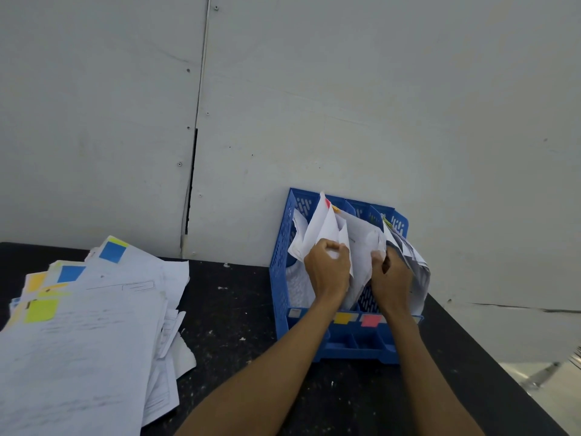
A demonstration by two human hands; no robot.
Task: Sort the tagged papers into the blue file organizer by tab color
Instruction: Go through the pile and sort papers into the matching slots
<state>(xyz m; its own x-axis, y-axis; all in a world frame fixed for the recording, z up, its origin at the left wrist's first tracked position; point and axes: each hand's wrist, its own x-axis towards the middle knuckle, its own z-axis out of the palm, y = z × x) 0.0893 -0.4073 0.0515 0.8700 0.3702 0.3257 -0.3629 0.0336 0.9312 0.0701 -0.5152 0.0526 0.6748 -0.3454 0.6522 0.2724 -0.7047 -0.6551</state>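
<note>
Now both the left hand point(327, 270) and right hand point(391, 280) are clenched around papers point(361, 243) standing inside the blue organizer point(279, 256).

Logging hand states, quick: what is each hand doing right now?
Left hand: closed, gripping papers in the blue file organizer.
Right hand: closed, gripping papers there too.

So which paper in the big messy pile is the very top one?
Look at the loose pile of papers on the left of the black table. The top sheet carries a big lime-green tab at its left corner; the neighbours' tabs are blue or orange.
</note>
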